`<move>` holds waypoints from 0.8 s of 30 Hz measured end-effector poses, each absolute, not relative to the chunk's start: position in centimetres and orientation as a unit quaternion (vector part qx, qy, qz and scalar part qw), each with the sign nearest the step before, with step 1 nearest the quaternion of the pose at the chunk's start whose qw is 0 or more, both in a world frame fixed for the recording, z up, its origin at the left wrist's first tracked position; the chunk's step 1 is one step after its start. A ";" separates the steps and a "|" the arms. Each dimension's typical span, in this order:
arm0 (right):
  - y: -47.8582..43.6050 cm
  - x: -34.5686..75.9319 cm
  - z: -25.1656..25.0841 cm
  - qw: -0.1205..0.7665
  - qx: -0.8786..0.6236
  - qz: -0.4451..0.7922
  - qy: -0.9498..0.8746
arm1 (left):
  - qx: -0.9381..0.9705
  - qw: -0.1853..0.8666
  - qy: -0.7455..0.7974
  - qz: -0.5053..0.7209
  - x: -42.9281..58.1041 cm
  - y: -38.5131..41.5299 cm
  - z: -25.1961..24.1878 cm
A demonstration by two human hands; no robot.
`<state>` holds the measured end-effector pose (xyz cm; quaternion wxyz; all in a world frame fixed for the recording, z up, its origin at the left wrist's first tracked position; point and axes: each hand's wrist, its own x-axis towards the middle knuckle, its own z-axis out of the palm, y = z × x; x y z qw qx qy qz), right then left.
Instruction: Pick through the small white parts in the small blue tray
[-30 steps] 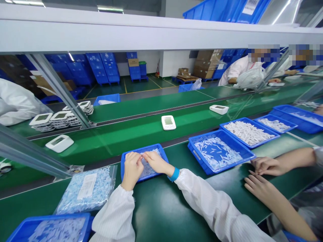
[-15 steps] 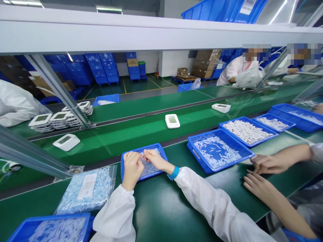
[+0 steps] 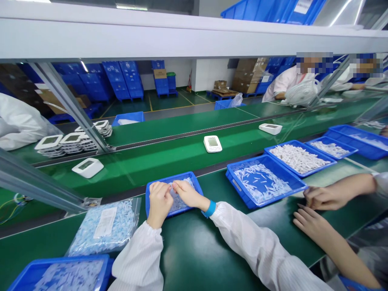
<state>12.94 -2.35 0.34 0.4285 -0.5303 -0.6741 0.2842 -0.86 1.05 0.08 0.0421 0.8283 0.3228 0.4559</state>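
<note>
Above a small blue tray (image 3: 198, 186) of small pale pieces (image 3: 182, 202), my left hand (image 3: 160, 202) and my right hand (image 3: 187, 193) meet at the fingertips. Both are closed in a pinch; whatever sits between the fingers is too small and too hidden to name. A blue band circles my right wrist. Left of my left hand lies a clear bag (image 3: 104, 226) full of light-blue pieces, with a white label on it. In the lower left corner, another blue tray (image 3: 104, 268) holds flat translucent pieces.
On the green conveyor stand white devices with screens: one at left (image 3: 87, 167), a middle one (image 3: 212, 144) and one at right (image 3: 270, 128). Blue trays (image 3: 248, 200) of small parts line the right side. Beside them are a co-worker's hands (image 3: 321, 210). A metal post (image 3: 72, 105) rises at left.
The white devices on the conveyor have shifted a little to the right. My hands stay pinched together over the small tray, almost unmoved.
</note>
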 end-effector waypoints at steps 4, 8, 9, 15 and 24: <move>-2.4 12.9 0.4 0.415 -0.527 0.279 -0.688 | 0.826 0.043 0.319 0.464 -0.9 1.1 0.0; -2.5 12.8 0.4 0.423 -0.512 0.300 -0.685 | 0.826 0.055 0.305 0.470 -1.0 1.1 0.2; -2.6 12.8 0.4 0.429 -0.509 0.307 -0.680 | 0.830 0.057 0.299 0.468 -1.0 1.1 0.3; -2.1 13.0 -0.3 0.465 -0.480 0.368 -0.646 | 0.842 0.050 0.274 0.461 -1.0 1.1 0.6; -1.5 13.3 -0.1 0.540 -0.407 0.514 -0.527 | 0.847 0.040 0.274 0.454 -0.8 0.9 0.5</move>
